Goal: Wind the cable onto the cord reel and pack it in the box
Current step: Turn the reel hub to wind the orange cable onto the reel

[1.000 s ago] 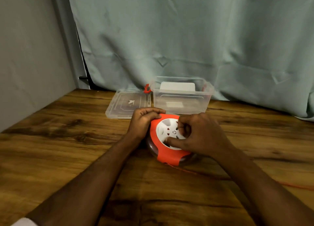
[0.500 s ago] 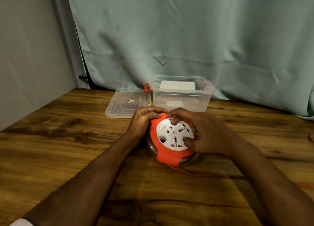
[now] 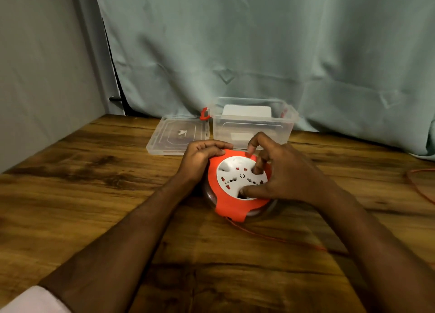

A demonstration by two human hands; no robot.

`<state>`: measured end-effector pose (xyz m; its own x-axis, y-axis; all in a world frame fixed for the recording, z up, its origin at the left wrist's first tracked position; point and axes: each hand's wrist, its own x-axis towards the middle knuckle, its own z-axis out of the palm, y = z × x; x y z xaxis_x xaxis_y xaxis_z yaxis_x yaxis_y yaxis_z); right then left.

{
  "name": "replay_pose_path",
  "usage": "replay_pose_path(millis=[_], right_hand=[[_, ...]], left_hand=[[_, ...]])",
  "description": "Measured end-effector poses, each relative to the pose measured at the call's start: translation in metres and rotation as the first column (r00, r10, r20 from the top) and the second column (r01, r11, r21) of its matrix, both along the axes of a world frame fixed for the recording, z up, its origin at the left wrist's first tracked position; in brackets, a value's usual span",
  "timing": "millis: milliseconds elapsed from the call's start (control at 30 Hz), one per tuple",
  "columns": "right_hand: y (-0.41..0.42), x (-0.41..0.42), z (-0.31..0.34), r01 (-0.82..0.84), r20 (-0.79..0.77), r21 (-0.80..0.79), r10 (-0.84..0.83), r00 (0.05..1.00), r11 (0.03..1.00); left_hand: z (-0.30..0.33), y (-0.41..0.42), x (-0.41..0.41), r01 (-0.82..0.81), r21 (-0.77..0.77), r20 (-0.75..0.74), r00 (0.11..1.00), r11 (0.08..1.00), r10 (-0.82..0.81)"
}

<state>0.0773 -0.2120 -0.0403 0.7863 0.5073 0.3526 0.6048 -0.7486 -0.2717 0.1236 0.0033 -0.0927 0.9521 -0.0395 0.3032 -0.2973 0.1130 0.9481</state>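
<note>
Left hand (image 3: 202, 158) grips the cord reel (image 3: 237, 190) rim; right hand (image 3: 282, 173) fingers curl into its dial, apparently cranking; loose cable (image 3: 270, 236) trails beneath the right forearm

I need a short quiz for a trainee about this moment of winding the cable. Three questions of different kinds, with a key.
1. True or false: the lid is on the box.
2. Which hand has its fingers on the white socket face of the reel? A. left hand B. right hand
3. Fill in: the loose orange cable leaves the reel at its near edge and runs over the table to the person's ____.

Key
1. False: it lies flat on the table, left of the open box.
2. B; the left hand grips the orange rim.
3. right
</note>
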Motion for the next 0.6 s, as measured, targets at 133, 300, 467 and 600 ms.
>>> replay_pose_path(millis=[133,300,467,600], right_hand=[[0.017,-0.001,-0.015,0.100,0.098,0.001,-0.100,0.990,0.995],[0.032,-0.002,-0.025,0.159,0.156,0.061,-0.167,0.974,0.985],[0.017,0.000,-0.012,-0.034,0.157,0.099,0.018,0.987,0.995],[-0.006,0.006,0.003,-0.147,-0.013,-0.032,0.147,0.989,0.989]], left_hand=[[0.000,0.000,0.000,0.009,-0.007,0.001,1.000,1.000,-0.009],[-0.001,0.001,0.002,0.024,0.010,0.007,1.000,1.000,-0.024],[-0.003,0.002,0.004,0.021,0.011,0.000,1.000,1.000,-0.021],[-0.002,0.003,0.004,0.013,0.043,0.016,1.000,0.999,-0.013]])
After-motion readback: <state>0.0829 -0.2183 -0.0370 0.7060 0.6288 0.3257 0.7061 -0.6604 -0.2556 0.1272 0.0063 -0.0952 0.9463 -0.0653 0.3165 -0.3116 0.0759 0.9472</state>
